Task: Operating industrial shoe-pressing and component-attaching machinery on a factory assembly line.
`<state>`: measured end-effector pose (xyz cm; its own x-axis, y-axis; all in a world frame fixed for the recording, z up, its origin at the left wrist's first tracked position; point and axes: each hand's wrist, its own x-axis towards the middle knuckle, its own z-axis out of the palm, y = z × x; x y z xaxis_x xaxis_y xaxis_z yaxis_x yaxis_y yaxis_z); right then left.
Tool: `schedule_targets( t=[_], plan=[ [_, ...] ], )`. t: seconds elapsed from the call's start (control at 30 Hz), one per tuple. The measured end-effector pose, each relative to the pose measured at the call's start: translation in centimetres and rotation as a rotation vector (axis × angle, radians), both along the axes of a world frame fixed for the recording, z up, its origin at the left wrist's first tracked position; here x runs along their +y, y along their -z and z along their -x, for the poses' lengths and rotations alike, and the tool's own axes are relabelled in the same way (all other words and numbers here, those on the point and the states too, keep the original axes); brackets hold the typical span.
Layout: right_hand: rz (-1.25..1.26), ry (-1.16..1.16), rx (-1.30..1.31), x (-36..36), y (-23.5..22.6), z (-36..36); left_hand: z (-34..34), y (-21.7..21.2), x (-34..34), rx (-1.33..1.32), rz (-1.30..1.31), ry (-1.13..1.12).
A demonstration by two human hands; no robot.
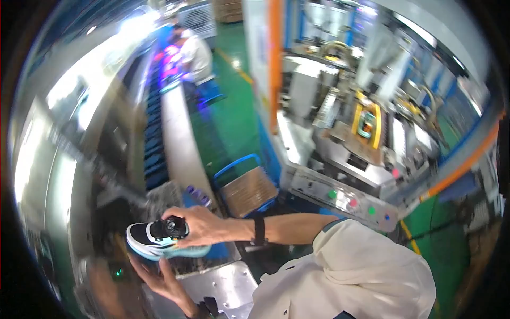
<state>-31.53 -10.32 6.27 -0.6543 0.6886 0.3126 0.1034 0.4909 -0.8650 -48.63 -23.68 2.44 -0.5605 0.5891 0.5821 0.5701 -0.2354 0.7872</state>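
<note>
A sneaker [151, 240] with a black and white upper and a light blue sole hangs at the lower left, toe pointing left. My right hand [199, 226] reaches in from the right, in a white sleeve with a black wristband [259, 230], and grips the shoe from above at its collar. My left hand [159, 279] comes up from the lower edge and lies palm-up just under the sole, fingers apart. I cannot tell whether it touches the sole.
Below the shoe is a metal work surface [223, 284]. A long conveyor [178, 133] with dark blue trays [155, 149] runs away to a person in white [195, 56]. A blue cart with a brown top [248, 190] and a machine panel with coloured buttons [350, 202] stand to the right on green floor.
</note>
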Motion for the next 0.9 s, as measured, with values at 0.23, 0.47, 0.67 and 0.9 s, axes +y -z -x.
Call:
schedule_targets(
  t=[0.23, 0.47, 0.67, 0.9],
  plan=[
    [0.188, 0.365, 0.49, -5.0, -1.6, -17.6, -16.8, -1.0, 4.6, -0.661, 0.223, 0.823],
    [0.277, 0.932, 0.542, -10.4, 0.3, -39.6, -39.5, -2.1, 9.0, -0.496, 0.661, 1.342],
    [0.192, 1.484, 0.605, -15.1, 2.7, -55.9, -59.0, -2.5, 15.9, -0.527, 0.911, 1.508],
    [-0.068, 1.878, 0.573, -18.8, 1.2, -64.4, -77.9, 7.7, 31.7, -0.262, 0.873, 1.246]
  ],
)
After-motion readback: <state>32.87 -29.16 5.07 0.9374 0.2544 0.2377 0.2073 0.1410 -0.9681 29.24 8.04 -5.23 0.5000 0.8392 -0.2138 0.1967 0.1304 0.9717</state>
